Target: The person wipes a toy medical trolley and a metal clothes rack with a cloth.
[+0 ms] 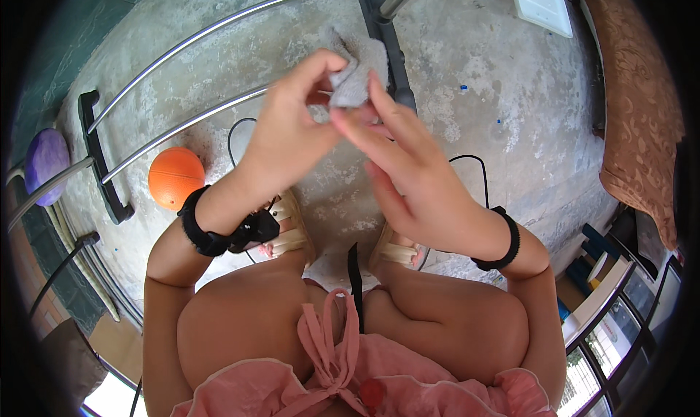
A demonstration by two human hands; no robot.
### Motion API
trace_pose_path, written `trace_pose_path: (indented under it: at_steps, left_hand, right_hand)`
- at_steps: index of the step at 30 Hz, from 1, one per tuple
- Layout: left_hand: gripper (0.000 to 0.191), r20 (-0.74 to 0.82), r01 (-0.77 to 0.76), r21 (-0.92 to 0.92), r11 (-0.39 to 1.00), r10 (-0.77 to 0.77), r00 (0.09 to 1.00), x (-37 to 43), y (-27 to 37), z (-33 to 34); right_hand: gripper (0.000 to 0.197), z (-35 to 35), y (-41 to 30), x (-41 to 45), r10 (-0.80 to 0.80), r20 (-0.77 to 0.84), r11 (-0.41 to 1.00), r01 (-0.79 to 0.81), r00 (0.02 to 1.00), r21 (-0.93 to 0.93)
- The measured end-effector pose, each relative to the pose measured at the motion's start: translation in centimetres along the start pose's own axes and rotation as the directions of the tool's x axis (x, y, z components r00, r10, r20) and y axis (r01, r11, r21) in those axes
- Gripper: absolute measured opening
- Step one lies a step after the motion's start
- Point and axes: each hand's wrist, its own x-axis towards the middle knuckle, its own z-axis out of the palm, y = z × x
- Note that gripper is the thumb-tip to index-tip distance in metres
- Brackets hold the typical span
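A small grey fabric piece [358, 70], fuzzy like towelling and folded or bunched, is held up between my two hands above the concrete floor. My left hand [298, 122] grips its left edge with thumb and curled fingers. On the other side, my right hand [407, 154] has its fingers against the lower right of the cloth, slightly blurred. The cloth partly covers the black foot bar [404, 89] of a metal-tube rack behind it. Each wrist wears a black band.
Chrome rack tubes [219, 23] run across the upper left. An orange ball [176, 178] rests on the floor left of my left forearm, with a purple ball [47, 166] farther left. Brown patterned fabric [640, 105] hangs at right, near a white tray [541, 4]. Thin black cables lie near my sandalled feet.
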Motion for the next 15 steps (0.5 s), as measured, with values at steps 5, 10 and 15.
trace_pose_path:
  at_steps: [5, 10, 15]
  left_hand:
    - [0.035, 0.027, 0.039, -0.062, 0.997, -0.037, 0.999, 0.4, 0.5, -2.9]
    - [0.035, 0.195, 0.150, -0.208, 0.967, -0.109, 0.975, 1.0, 1.8, -3.6]
    - [0.042, 0.164, 0.257, -0.510, 0.821, -0.201, 0.966, 1.2, 1.2, -3.2]
  right_hand:
    - [0.051, -2.3, 4.8, 0.5, 0.107, 0.004, 0.877, -0.096, 0.994, 0.470]
    - [0.066, -2.7, 11.5, 1.7, 0.319, 0.322, 0.548, -0.450, 0.892, 0.705]
    - [0.052, -1.6, 10.8, 0.9, 0.349, 0.633, 0.497, -0.709, 0.691, 0.500]
